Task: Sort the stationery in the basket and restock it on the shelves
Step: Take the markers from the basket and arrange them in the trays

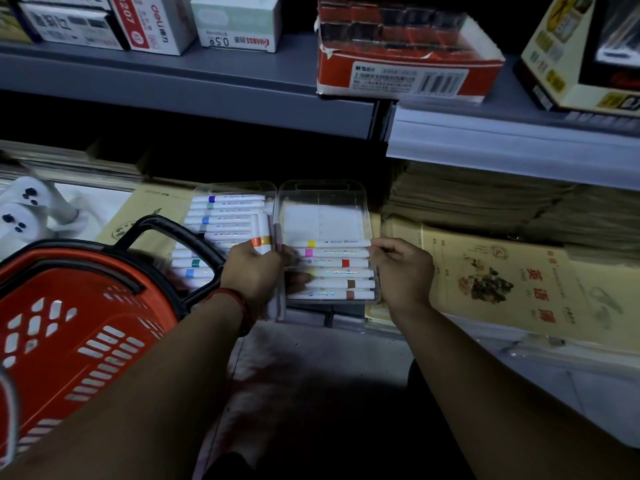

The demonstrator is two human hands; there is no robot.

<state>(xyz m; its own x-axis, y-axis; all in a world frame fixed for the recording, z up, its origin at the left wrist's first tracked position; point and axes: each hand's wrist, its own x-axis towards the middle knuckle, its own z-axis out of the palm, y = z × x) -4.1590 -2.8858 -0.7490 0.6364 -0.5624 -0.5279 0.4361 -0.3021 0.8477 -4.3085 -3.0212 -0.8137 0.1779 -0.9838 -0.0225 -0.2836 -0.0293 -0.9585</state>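
Case: clear marker case lies open at centre frame on the lower shelf, both halves lined with white markers.
Left hand: left hand grips a small bunch of markers upright over the case's middle seam, orange and yellow bands showing.
Right hand: right hand sits at the case's right edge, fingers curled by the marker ends; gripping or only touching, can't tell.
Basket: red basket at lower left, its black handle just beside the left hand.
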